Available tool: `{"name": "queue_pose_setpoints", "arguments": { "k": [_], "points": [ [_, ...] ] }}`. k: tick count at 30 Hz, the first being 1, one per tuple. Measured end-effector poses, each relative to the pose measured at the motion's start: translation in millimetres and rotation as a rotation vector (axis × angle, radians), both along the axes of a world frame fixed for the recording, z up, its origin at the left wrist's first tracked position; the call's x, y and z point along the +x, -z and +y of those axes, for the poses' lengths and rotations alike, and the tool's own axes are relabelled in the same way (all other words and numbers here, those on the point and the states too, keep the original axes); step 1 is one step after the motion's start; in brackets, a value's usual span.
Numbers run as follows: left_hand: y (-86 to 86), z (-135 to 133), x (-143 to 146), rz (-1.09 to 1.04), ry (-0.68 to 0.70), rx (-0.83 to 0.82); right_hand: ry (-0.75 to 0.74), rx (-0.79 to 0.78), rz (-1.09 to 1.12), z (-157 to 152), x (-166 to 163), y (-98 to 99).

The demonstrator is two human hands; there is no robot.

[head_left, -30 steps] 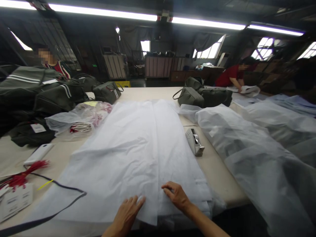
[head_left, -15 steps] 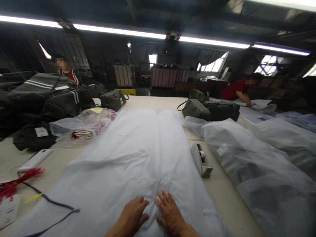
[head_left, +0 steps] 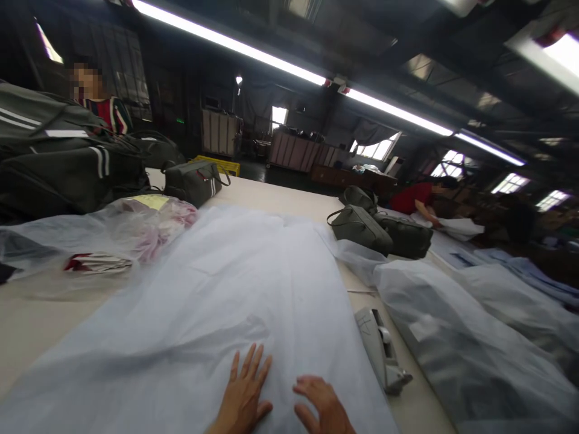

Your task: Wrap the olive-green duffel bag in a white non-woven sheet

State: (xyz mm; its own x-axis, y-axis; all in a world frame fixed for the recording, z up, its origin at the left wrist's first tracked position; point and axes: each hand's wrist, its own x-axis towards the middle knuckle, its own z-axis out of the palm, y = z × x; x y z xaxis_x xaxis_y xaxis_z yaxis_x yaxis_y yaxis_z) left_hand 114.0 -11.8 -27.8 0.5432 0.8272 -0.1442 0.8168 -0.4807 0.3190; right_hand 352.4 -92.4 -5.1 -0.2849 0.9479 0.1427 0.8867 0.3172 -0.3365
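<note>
A large white translucent plastic sheet or bag (head_left: 217, 271) is spread over the table, with soft creases running across it. Palm down, my left hand (head_left: 246, 389) rests on it with the fingers spread. My right hand (head_left: 322, 404) is just beside it over the same plastic, fingers apart and a little bent; I cannot tell whether it touches. Neither hand holds anything. To the right of the plastic lies a grey tape dispenser (head_left: 382, 352).
Dark bags (head_left: 58, 163) are piled at the left, near a clear plastic bag (head_left: 149, 226) of items. More dark bags (head_left: 362, 229) stand at the far right, and wrapped bundles (head_left: 470, 337) line the right side. Two people are beyond the table, one at a striped sleeve (head_left: 121, 117).
The view has tilted and shifted. My left hand has flattened out with its fingers spread, and my right hand's fingers have turned leftward and bent.
</note>
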Motion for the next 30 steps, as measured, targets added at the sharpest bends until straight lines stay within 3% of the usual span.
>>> {"name": "queue_pose_setpoints", "arguments": {
  "k": [3, 5, 8, 12, 18, 30],
  "points": [
    [10.8, 14.3, -11.3, -0.015, 0.000, 0.019, 0.038, 0.017, 0.011, 48.6, -12.4, -28.5],
    [17.7, 25.4, -19.0, -0.031, 0.031, 0.033, 0.058, 0.007, -0.013, 79.9, -22.6, -35.4],
    [25.6, 40.6, -30.5, -0.049, 0.086, 0.067, 0.066, -0.053, -0.070, 120.1, -33.9, -26.0],
    [30.8, 57.5, -45.3, -0.017, 0.082, 0.141, 0.068, -0.155, -0.110, 154.3, -38.3, 5.2],
    [36.4, 69.5, -65.3, -0.022, 0.136, 0.299, 0.080, -0.251, -0.105, 160.8, -39.4, 37.0],
    [26.7, 67.1, -78.7, 0.006, 0.214, 0.489, 0.043, -0.216, -0.051, 158.6, -25.6, 37.2]
  ]
}}
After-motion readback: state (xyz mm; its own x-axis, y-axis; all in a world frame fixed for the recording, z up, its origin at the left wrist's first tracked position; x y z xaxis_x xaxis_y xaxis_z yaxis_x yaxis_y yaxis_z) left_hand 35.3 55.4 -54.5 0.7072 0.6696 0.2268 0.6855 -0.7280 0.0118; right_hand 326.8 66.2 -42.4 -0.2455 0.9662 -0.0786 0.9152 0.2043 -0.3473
